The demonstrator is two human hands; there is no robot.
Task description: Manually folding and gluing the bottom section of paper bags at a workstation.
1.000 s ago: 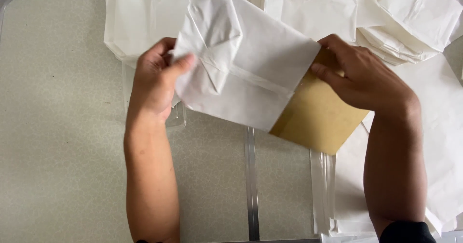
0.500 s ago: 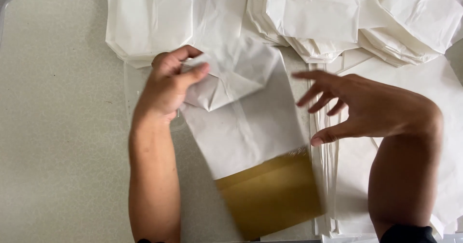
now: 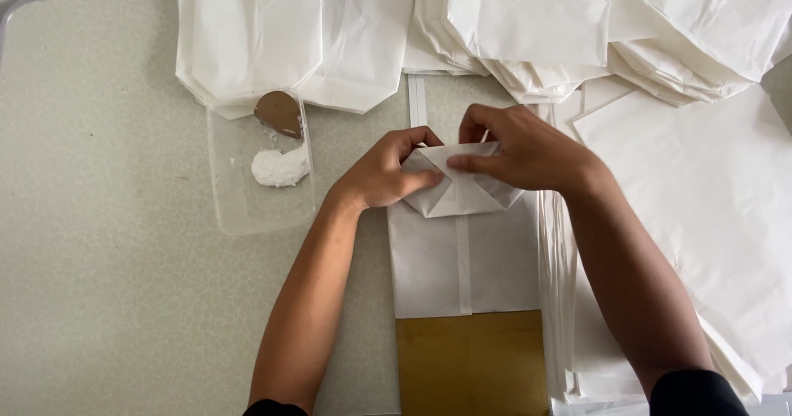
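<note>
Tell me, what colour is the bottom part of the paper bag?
Golden brown band on the white bag, head view.

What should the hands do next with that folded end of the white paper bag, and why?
Probably press the folded flaps flat. Both the left hand and right hand pinch the flaps at the top of the white paper bag, and these look raised, not yet creased down.

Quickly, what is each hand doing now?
Left hand: fingers pinching the folded end of the white paper bag.
Right hand: pressing the same fold.
</note>
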